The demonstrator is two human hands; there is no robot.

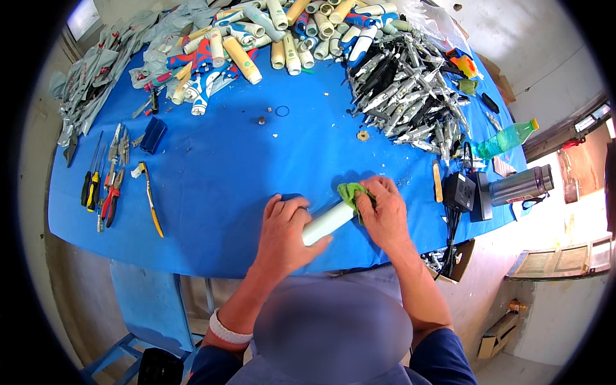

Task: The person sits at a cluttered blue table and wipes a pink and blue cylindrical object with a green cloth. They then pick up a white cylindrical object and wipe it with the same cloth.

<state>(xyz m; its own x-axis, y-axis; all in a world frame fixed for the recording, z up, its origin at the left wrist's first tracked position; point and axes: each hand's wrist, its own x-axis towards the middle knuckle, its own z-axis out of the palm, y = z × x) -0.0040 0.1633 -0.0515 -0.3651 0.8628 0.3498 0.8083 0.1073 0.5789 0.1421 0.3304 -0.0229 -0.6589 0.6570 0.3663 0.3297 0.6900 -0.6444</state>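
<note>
A pale whitish-green plastic tube, like an emptied handle housing, lies slanted between my hands near the front edge of the blue-covered table. My left hand grips its lower left end, with the thumb in front and the fingers curled over behind. At the tube's upper right end, my right hand pinches a small green cloth against it. The cloth and fingers hide that end. A heap of similar plastic housings in white, cream, blue and red lies at the table's far side.
Grey mechanism parts are piled at far right. Nearer stand a green bottle, a steel flask and a black power adapter. Screwdrivers, red-handled pliers and a toothbrush lie left. Plastic bags fill the far left.
</note>
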